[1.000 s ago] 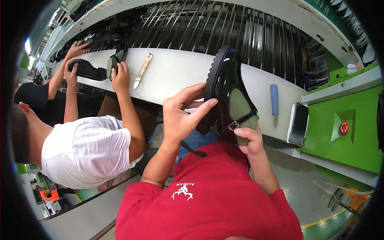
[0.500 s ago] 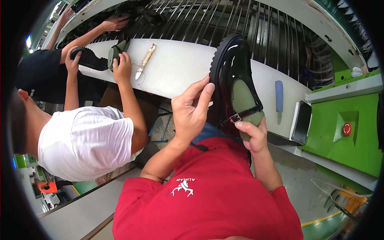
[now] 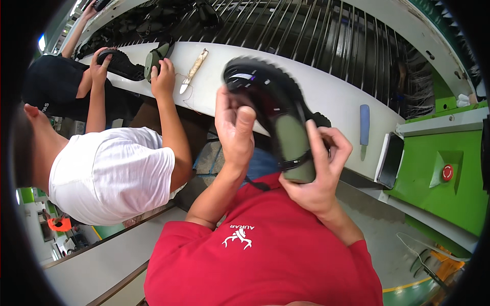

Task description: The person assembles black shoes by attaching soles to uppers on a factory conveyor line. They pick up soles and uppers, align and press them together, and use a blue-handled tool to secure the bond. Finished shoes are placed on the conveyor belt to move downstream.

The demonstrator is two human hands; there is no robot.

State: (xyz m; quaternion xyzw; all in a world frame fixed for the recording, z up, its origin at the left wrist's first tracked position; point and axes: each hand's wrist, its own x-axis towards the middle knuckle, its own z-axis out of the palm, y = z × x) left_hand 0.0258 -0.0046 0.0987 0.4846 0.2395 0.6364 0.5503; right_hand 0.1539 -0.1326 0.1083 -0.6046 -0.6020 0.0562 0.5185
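Note:
A glossy black buckle-strap shoe (image 3: 255, 92) with a chunky ridged sole is held up in front of my chest, slightly blurred by motion. A pale green shoe last (image 3: 292, 135) fills it and shows through the opening. Near the toe my left hand (image 3: 235, 130) holds the shoe's left side, with its thumb raised and fingertips partly hidden. At the heel end my right hand (image 3: 321, 171) is closed round the shoe and last, thumb below the strap and fingers over the sole side.
A white ledge (image 3: 204, 102) carries a blue-handled knife (image 3: 364, 130) and a wrapped blade (image 3: 195, 70). Beyond lies a rack of metal rods (image 3: 326, 46) with dark shoes. A green machine (image 3: 423, 199) with a red button stands right. At left, a white-shirted co-worker (image 3: 109, 178) handles another shoe (image 3: 122, 65).
The shoe has turned, its toe swinging left and its ridged sole edge now on the right. My right hand has shifted its grip round the heel; my left hand has moved slightly left.

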